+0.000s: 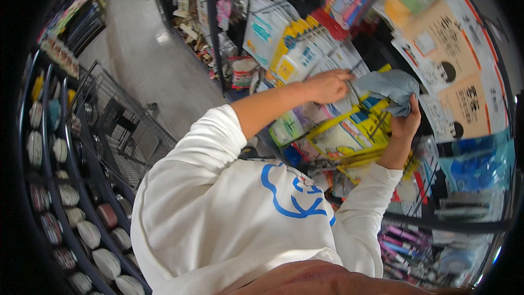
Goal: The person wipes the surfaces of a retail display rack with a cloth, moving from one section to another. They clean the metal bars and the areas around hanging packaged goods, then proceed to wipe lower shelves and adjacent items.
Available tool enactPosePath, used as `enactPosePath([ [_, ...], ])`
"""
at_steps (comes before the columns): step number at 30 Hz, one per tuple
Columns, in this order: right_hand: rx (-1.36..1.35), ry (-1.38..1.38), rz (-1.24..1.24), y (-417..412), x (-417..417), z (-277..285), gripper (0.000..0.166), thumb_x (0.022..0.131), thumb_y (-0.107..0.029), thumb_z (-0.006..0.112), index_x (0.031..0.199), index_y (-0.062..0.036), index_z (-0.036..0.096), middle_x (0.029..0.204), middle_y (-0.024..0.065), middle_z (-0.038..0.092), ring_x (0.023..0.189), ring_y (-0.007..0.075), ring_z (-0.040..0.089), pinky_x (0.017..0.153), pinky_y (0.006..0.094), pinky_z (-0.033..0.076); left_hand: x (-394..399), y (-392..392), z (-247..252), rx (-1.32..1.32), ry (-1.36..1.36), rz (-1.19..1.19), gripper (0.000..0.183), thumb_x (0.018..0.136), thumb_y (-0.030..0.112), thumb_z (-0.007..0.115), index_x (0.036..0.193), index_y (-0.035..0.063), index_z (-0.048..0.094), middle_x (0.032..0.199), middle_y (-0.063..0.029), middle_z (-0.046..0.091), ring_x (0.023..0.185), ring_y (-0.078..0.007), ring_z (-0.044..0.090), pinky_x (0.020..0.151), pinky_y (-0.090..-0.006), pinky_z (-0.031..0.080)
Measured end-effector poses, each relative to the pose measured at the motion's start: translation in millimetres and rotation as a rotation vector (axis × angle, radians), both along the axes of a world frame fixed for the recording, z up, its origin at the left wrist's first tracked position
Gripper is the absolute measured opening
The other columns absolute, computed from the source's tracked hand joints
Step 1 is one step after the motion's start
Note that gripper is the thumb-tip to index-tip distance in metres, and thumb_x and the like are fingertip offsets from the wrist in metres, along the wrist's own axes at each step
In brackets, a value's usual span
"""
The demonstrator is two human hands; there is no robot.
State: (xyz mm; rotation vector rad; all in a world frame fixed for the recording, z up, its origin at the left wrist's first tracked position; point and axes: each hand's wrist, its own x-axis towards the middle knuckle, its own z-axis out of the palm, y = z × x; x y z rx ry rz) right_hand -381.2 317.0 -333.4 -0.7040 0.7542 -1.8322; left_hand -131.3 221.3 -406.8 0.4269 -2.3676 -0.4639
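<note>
A grey-blue cloth, crumpled and hanging loosely, is held in my right hand with the thumb over its lower edge. My left hand reaches in from the left with its fingers bent. Its fingertips are close to a metal display hook and the cloth's left side; whether they pinch anything is unclear. Yellow packets hang on hooks just below the cloth. Left of them, white-and-yellow packs hang behind my left forearm.
Orange-and-white packages hang at the right, above blue packs. Behind me at the left stand a wire shopping cart and a dark rack of stacked bowls. A grey floor aisle runs toward the upper left.
</note>
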Motion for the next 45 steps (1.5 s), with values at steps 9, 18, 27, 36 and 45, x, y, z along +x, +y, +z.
enactPosePath([
  [9, -0.044, -0.265, 0.071, 81.0, 22.1, -12.7, 0.038, 0.090, -0.025, 0.041, 0.114, 0.0000, 0.057, 0.112, 0.0164, 0.062, 0.103, 0.0322, 0.059, 0.092, 0.0479, 0.044, 0.1, -5.7, -5.9, 0.057, 0.001, 0.020, 0.028, 0.087, 0.016, 0.046, 0.102, 0.0067, 0.067, 0.139, -0.0108, 0.042, 0.133, -0.0285, 0.033, 0.107, -0.0369, 0.032],
  [18, -0.098, -0.052, -0.125, 39.0, 123.0, 13.9, 0.040, 0.090, -0.026, 0.043, 0.117, 0.0009, 0.054, 0.111, 0.0147, 0.061, 0.103, 0.0285, 0.059, 0.091, 0.0410, 0.046, 33.5, -10.3, 15.0, 0.242, 0.171, -0.118, 0.046, 0.093, 0.029, 0.046, 0.133, 0.0065, 0.042, 0.136, -0.0170, 0.043, 0.130, -0.0329, 0.034, 0.106, -0.0383, 0.030],
  [27, -0.208, 0.764, 0.095, -76.3, 270.0, 18.1, 0.072, 0.094, -0.052, 0.034, 0.133, 0.0083, 0.036, 0.130, 0.0196, 0.047, 0.119, 0.0299, 0.048, 0.098, 0.0403, 0.038, 153.1, -70.4, 68.6, 0.387, 0.636, -0.289, 0.058, 0.084, 0.019, 0.062, 0.135, 0.0077, 0.037, 0.131, -0.0160, 0.047, 0.120, -0.0288, 0.047, 0.099, -0.0366, 0.039],
  [36, -0.098, 1.244, 0.213, -198.5, 330.5, 65.2, 0.029, 0.088, -0.009, 0.056, 0.114, 0.0038, 0.058, 0.107, 0.0133, 0.061, 0.096, 0.0199, 0.057, 0.083, 0.0298, 0.044, 315.8, -203.9, 79.9, 0.691, 0.619, 0.045, 0.034, 0.086, 0.012, 0.058, 0.118, 0.0046, 0.054, 0.105, -0.0109, 0.062, 0.097, -0.0184, 0.060, 0.084, -0.0314, 0.048],
  [45, -0.101, 1.049, 0.214, -318.4, 349.6, 57.7, 0.054, 0.097, -0.027, 0.040, 0.142, -0.0021, 0.023, 0.139, 0.0196, 0.037, 0.127, 0.0296, 0.040, 0.102, 0.0445, 0.035, 336.6, -345.9, 101.1, 0.194, 0.682, 0.313, 0.030, 0.082, 0.017, 0.059, 0.105, -0.0024, 0.061, 0.100, -0.0152, 0.064, 0.091, -0.0262, 0.060, 0.080, -0.0351, 0.045],
])
